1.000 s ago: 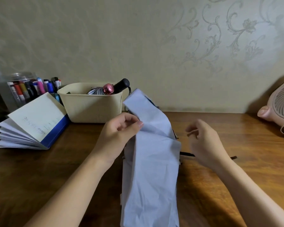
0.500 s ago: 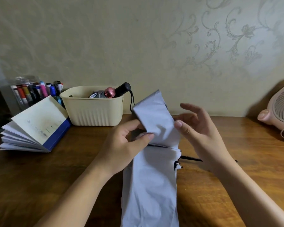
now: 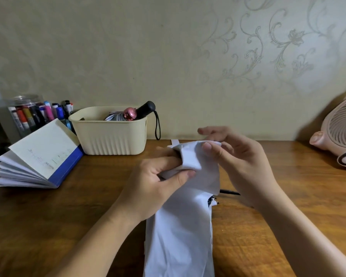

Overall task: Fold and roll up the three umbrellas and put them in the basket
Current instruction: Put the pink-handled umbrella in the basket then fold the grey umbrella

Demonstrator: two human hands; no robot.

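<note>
A pale blue-white umbrella lies lengthwise on the wooden table, its canopy loose and creased. My left hand pinches a fold of its fabric near the far end. My right hand presses the folded-over top flap with the thumb. A thin closing strap sticks out beyond the fold. Dark rib tips poke out on the right. The cream basket stands at the back left and holds two rolled umbrellas, one with a black handle, one with a pink handle.
An open notebook with a blue cover leans left of the basket. A clear jar of markers stands behind it. A pink desk fan sits at the right edge. The wall runs along the table's back.
The raised canopy flap has been folded down toward me. My right hand has come in from the side and now touches the fabric. The view has tilted slightly.
</note>
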